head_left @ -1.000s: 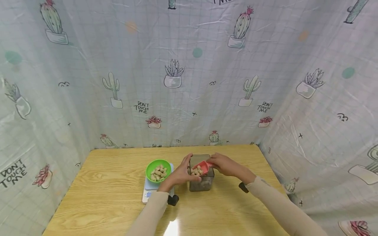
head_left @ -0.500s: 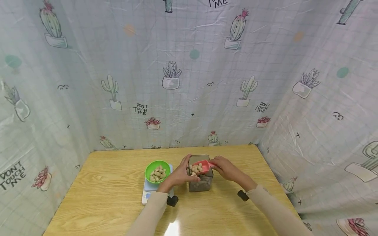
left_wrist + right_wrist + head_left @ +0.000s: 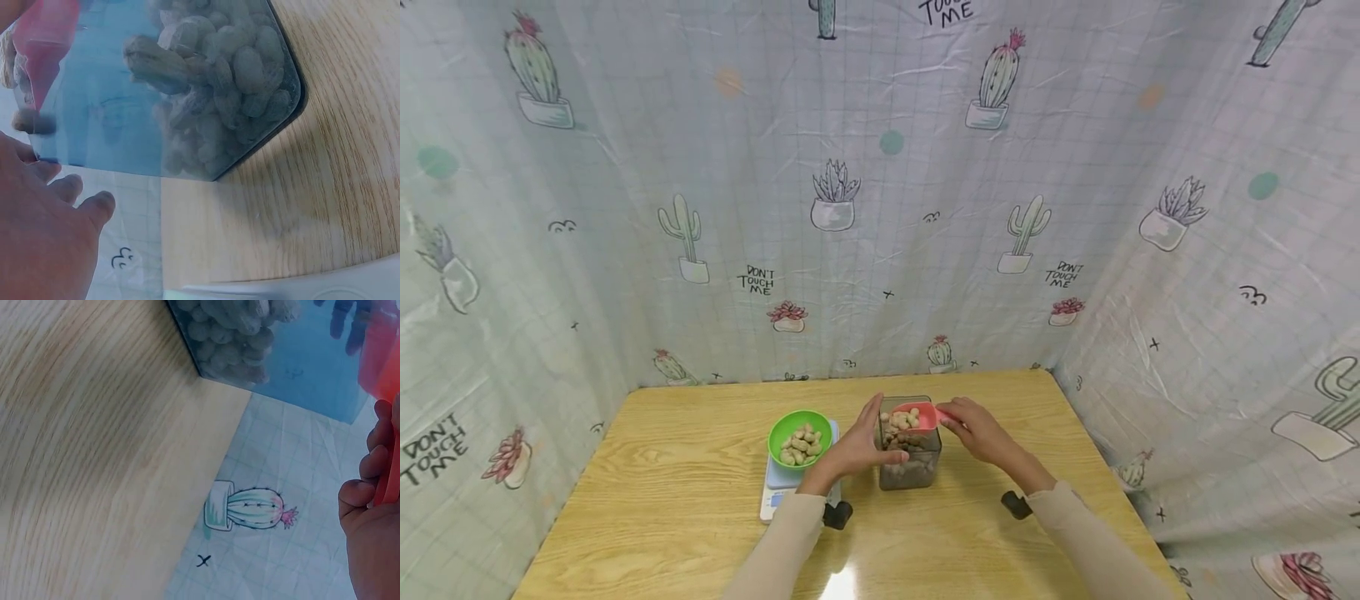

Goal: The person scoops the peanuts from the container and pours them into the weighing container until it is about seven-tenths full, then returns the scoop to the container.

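Note:
A translucent dark square container holding unshelled peanuts stands on the table. My left hand holds its left side near the rim, thumb toward the front, fingertips at the wall in the left wrist view. My right hand grips the handle of a red scoop. The scoop is at the top of the container's opening, level or nearly so, loaded with several peanuts. In the right wrist view, curled fingers wrap the red handle.
Left of the container, a green bowl with peanuts sits on a white kitchen scale. The wooden table meets a cactus-print curtain at its back and sides. Light glares off the table's front.
The scoop has risen inside the container and shifted slightly right, its peanuts now up near the rim. More peanuts show below it. My left hand keeps its place on the container.

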The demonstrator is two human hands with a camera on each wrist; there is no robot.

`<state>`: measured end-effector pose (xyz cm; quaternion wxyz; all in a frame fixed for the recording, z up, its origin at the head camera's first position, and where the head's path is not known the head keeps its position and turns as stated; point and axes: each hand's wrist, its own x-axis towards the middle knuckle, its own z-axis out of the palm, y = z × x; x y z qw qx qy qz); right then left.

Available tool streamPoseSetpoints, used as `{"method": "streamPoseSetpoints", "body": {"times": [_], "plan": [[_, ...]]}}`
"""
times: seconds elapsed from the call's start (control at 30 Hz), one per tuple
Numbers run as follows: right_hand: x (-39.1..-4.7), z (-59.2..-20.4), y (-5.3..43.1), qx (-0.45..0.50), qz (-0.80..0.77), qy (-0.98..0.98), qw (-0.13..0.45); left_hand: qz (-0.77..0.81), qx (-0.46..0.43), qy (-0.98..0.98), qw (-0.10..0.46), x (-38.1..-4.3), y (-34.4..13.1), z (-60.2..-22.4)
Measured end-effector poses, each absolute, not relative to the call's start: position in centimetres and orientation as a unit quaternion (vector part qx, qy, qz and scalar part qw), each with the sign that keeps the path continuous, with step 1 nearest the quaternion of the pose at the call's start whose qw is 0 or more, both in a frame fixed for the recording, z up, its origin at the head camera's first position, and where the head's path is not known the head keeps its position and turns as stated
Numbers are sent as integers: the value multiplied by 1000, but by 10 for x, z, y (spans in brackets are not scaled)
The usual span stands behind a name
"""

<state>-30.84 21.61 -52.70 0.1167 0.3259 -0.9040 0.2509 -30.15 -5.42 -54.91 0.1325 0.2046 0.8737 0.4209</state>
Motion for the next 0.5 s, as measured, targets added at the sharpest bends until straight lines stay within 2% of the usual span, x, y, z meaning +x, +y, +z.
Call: {"method": "streamPoseSetpoints", "body": {"times": [0.5], "plan": [[-305,-502,224,327,240,-899,168,399,214,890,61,-288,-68,-522]]}}
